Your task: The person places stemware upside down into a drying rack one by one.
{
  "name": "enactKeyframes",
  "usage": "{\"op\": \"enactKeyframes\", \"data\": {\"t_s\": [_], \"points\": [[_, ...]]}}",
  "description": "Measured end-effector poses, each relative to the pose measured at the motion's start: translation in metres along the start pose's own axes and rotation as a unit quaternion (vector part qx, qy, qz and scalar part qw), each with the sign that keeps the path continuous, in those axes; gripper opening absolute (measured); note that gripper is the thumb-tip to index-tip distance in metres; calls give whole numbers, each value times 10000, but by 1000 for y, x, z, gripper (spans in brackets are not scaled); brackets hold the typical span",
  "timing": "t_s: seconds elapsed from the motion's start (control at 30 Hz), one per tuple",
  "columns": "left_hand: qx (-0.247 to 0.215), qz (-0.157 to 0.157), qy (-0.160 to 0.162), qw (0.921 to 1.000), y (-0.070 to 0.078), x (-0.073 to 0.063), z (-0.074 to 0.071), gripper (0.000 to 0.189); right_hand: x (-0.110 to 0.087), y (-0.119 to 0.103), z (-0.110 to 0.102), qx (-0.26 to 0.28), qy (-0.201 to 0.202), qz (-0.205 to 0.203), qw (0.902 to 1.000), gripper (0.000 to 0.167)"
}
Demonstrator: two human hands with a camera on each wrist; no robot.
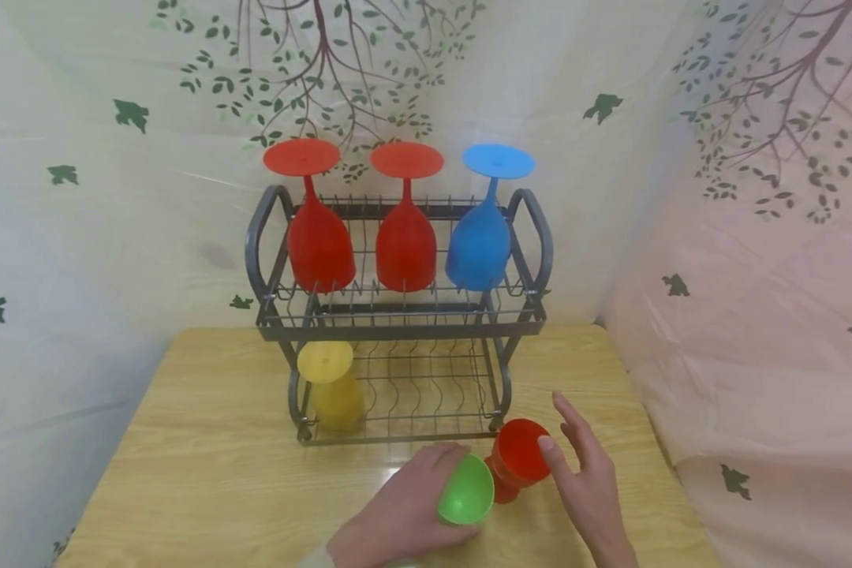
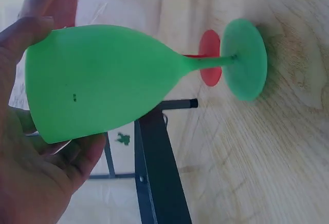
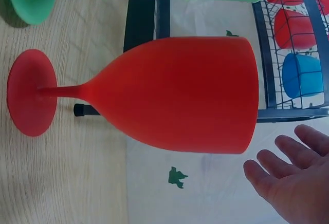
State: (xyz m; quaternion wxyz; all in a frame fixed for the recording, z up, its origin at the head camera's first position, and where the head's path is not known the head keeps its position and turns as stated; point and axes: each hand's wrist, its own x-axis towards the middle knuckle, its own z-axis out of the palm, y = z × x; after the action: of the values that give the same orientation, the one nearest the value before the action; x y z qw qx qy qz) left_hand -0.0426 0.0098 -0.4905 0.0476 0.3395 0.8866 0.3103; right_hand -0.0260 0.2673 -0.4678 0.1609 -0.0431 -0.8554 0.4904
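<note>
A green plastic wine glass point(image 1: 466, 491) is upright at the front of the table, its rim facing up. My left hand point(image 1: 415, 501) grips its bowl near the rim; in the left wrist view the thumb and fingers lie around it. Whether its foot point(image 2: 245, 59) touches the tabletop, I cannot tell. Just to the right, a red wine glass point(image 1: 520, 454) stands upright on the table. My right hand point(image 1: 588, 481) is beside that red glass with fingers extended, and in the right wrist view the fingers point(image 3: 280, 165) are apart from its bowl.
Behind stands a dark two-tier dish rack point(image 1: 401, 331). Its upper tier bears two upside-down red glasses point(image 1: 321, 244) and a blue one point(image 1: 479, 244). On the lower tier, at left, a yellow glass point(image 1: 337, 402) is upside down. Patterned curtains enclose the wooden table point(image 1: 206, 473).
</note>
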Motion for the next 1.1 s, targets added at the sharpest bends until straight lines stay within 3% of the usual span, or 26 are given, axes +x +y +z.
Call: {"op": "enactKeyframes", "data": {"t_s": [0.17, 0.37, 0.53, 0.63, 0.8, 1.03, 1.1], "points": [[-946, -819, 167, 9920, -6, -10, -11, 88, 0, -1, 4, 118, -10, -206, 9997, 58], [-1312, -1177, 830, 9808, -20, -23, -19, 91, -2, -8, 9, -10, -118, -127, 9998, 57], [-1692, -1553, 1314, 9644, -30, -35, -26, 88, -6, -13, 15, -84, -225, 5, 9997, 56], [-1946, -1852, 1577, 9503, -36, -41, -32, 85, -7, -15, 18, -157, -260, 4, 9995, 56], [-2696, -2296, 1895, 9158, -44, -50, -39, 81, -9, -18, 21, -172, -287, -1, 9994, 55], [-3635, -2143, 2164, 8804, -53, -63, -49, 74, -10, -22, 22, -116, -364, -140, 9992, 57], [-3966, -2091, 2216, 8659, -55, -66, -51, 72, -10, -23, 22, -101, -374, -139, 9992, 57]]}}
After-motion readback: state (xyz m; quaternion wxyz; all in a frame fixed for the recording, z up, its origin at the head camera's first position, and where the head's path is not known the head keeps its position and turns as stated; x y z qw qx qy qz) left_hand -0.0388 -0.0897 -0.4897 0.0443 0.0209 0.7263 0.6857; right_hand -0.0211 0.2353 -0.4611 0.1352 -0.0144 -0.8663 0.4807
